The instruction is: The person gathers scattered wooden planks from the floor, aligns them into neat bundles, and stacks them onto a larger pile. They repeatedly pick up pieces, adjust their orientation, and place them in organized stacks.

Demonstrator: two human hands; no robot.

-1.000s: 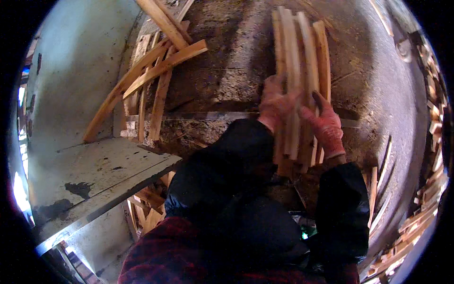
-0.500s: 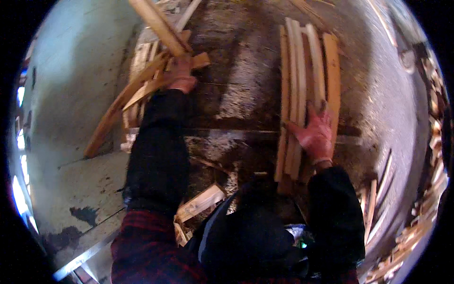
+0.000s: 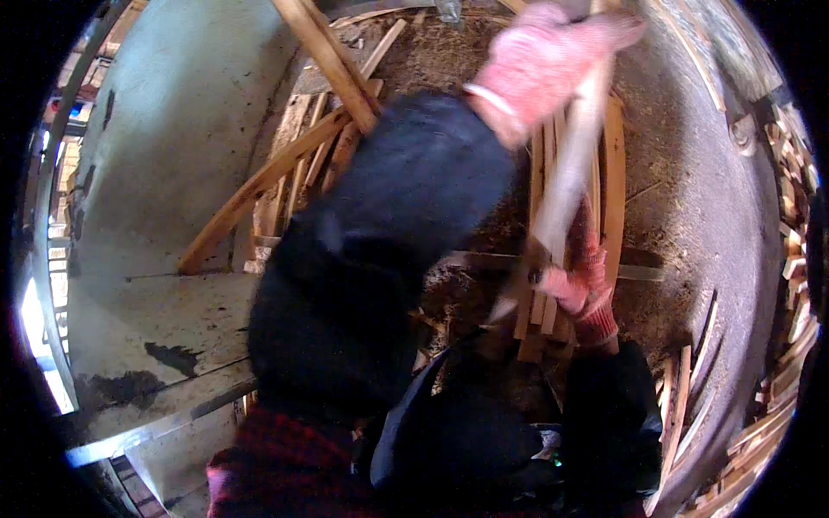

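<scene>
My left hand [image 3: 544,60], in a pink knit glove, is raised close to the camera and grips a pale curved wooden slat [image 3: 566,186] that runs down toward the row of upright curved slats [image 3: 613,190]. My right hand [image 3: 583,285], also gloved, rests against the lower part of that row and holds it together. My dark left sleeve [image 3: 389,250] hides much of the middle of the view. Motion blur softens the raised hand and the slat.
A loose pile of curved slats [image 3: 285,173] leans at the left on the dirty floor. A grey board surface [image 3: 164,311] lies lower left. More slats and offcuts [image 3: 777,380] line the right edge. A flat wooden strip [image 3: 639,272] crosses behind the row.
My left hand left the pile at the left, carrying a slat up and across to the row at the right. My right hand stayed on the row.
</scene>
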